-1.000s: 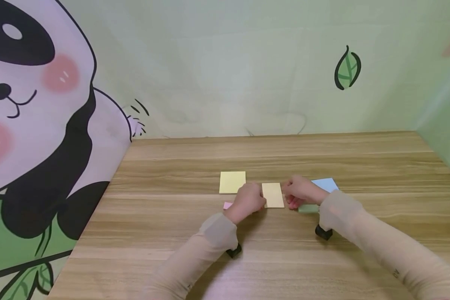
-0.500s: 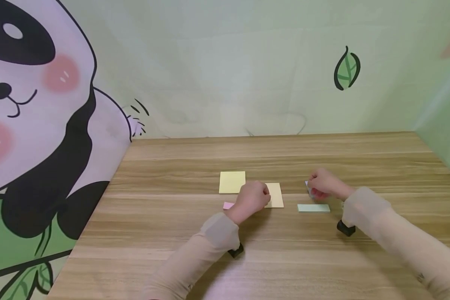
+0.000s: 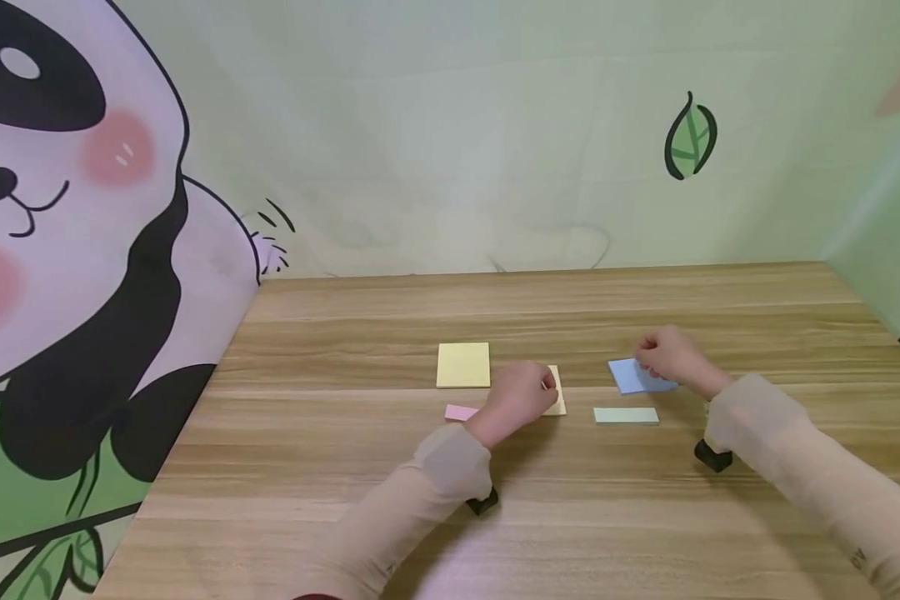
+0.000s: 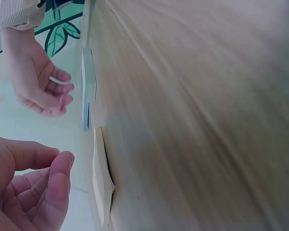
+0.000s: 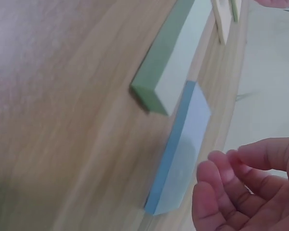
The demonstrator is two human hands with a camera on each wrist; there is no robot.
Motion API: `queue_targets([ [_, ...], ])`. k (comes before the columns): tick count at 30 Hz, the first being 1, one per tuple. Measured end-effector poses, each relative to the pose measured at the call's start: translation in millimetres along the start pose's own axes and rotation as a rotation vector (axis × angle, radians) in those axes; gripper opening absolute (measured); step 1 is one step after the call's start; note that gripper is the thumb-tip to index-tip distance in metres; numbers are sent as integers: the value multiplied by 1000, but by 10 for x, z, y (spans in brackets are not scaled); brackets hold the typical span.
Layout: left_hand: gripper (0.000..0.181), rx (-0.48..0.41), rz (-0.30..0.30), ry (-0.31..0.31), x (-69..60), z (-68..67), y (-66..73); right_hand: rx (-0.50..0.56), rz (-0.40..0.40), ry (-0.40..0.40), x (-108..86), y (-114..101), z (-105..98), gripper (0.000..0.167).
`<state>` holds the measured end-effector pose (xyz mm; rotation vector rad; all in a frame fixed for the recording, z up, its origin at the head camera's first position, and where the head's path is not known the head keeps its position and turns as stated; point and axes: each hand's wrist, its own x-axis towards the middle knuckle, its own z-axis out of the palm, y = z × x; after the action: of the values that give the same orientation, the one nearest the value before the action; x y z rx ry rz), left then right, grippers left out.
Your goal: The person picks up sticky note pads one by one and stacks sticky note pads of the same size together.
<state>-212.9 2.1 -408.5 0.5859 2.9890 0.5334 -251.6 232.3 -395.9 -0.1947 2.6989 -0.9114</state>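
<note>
Head view | right hand (image 3: 671, 354) loosely curled, nothing seen in its grip, just above the blue pad (image 3: 630, 379) on the table (image 3: 232, 500) | left hand (image 3: 519, 393) narrow, nothing visible pinched, near the beige pad (image 4: 101, 178) | light pressure on opposite edges would likely turn either cleanly

Five note blocks (image 3: 462, 365) on table (image 3: 570, 508)

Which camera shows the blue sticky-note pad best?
The right wrist view: the blue sticky-note pad appears large, top and side visible. The head view shows its top partly hidden by the right hand; the left wrist, only a sliver.
</note>
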Motion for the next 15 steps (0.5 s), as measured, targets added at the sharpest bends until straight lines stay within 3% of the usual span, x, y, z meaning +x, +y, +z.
queue_targets([
  [8,15,-18,40,18,46,53,168,-149,-152,127,97,41,42,22],
  [15,17,17,78,25,118,135,345,-208,-177,147,162,83,73,22],
])
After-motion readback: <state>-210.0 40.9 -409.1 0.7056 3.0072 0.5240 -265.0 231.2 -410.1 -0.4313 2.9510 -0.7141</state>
